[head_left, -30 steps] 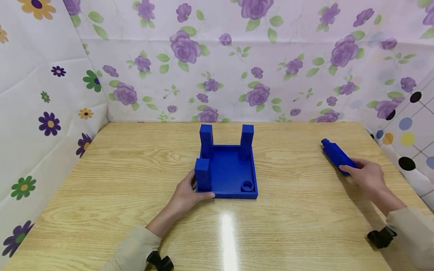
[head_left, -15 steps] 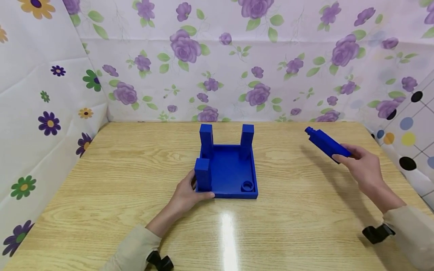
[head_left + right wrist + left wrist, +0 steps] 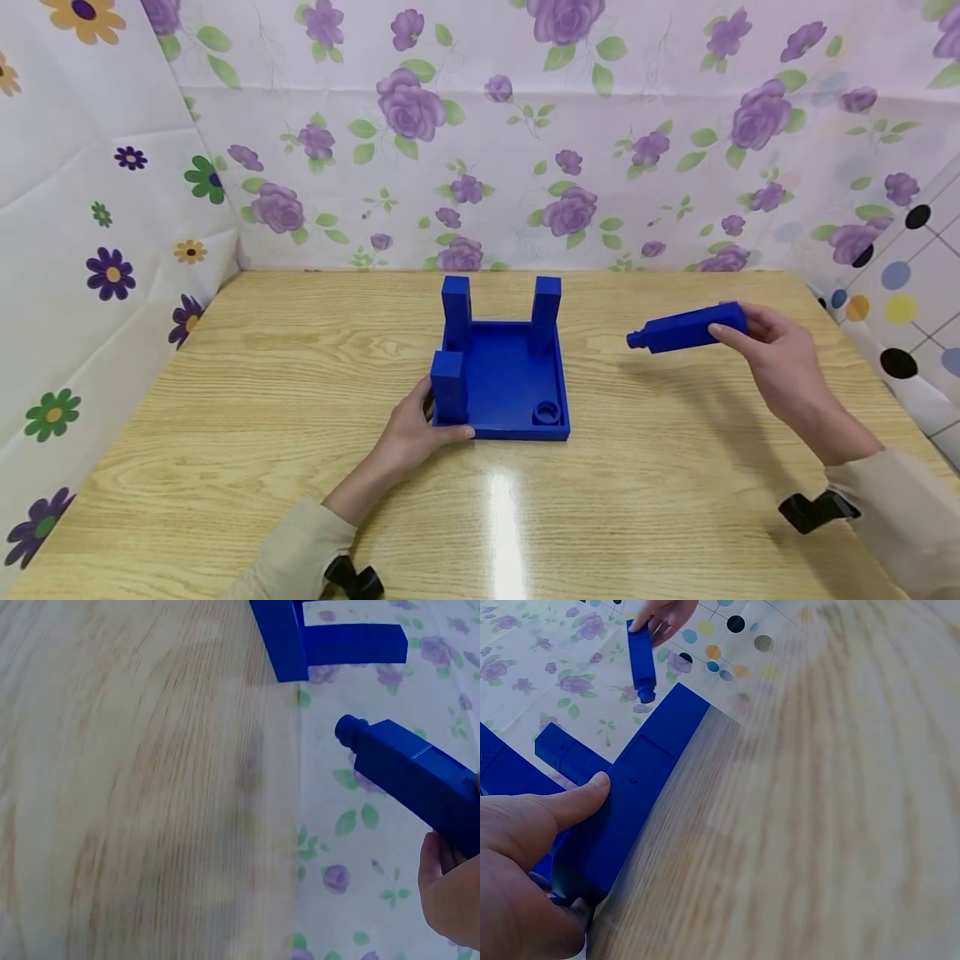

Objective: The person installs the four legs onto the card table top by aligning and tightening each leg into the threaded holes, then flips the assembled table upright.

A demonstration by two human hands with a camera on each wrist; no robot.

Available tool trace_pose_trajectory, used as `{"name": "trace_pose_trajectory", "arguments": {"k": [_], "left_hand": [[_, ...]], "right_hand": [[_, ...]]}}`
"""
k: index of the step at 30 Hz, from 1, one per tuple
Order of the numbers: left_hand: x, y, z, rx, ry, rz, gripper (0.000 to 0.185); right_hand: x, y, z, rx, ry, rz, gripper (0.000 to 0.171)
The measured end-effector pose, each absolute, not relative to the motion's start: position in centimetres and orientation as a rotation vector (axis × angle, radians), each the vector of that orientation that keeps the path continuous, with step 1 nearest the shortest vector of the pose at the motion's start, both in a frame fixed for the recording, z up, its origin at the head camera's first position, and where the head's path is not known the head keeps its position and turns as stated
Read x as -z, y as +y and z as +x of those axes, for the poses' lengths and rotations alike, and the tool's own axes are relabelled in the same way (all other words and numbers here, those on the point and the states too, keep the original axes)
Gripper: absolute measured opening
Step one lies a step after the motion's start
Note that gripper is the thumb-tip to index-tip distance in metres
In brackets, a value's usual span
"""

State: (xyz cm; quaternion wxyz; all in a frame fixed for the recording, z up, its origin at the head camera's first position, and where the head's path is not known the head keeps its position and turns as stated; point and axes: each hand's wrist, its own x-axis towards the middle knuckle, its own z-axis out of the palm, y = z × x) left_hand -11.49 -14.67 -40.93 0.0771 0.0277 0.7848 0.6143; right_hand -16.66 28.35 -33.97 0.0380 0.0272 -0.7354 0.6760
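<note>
A square blue tabletop (image 3: 510, 375) with a raised rim lies upside down mid-table. Three square legs stand up from its corners; the near right corner shows a bare round socket (image 3: 547, 412). My left hand (image 3: 411, 429) grips the near left corner, thumb along the front rim, fingers behind the near left leg (image 3: 449, 387). In the left wrist view the thumb presses on the blue rim. Above the table on the right, my right hand (image 3: 783, 358) pinches a loose blue table leg (image 3: 686, 328) by its plain end. The leg's round threaded tip points left, toward the tabletop.
The wood-grain table (image 3: 300, 350) extends around the blue piece. A flowered cloth (image 3: 480, 167) hangs behind it, with patterned sheets at both sides. Black wrist cameras (image 3: 817, 510) sit on the sleeves.
My right hand has lifted the leg off the table and brought it left, swinging its threaded tip down from up-left to nearly level. My left hand stays on the tabletop's corner.
</note>
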Motion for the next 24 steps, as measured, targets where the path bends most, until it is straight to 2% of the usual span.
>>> {"name": "trace_pose_trajectory", "arguments": {"k": [16, 24], "left_hand": [[41.0, -14.7, -11.5, -1.827, 2.369, 0.087, 0.096], [41.1, -14.7, -11.6, -1.817, 2.378, 0.083, 0.097]], "right_hand": [[31.8, 22.6, -16.4, -2.152, -2.101, 0.321, 0.033], [30.2, 19.5, -16.1, -2.008, -2.307, 0.503, 0.035]]}}
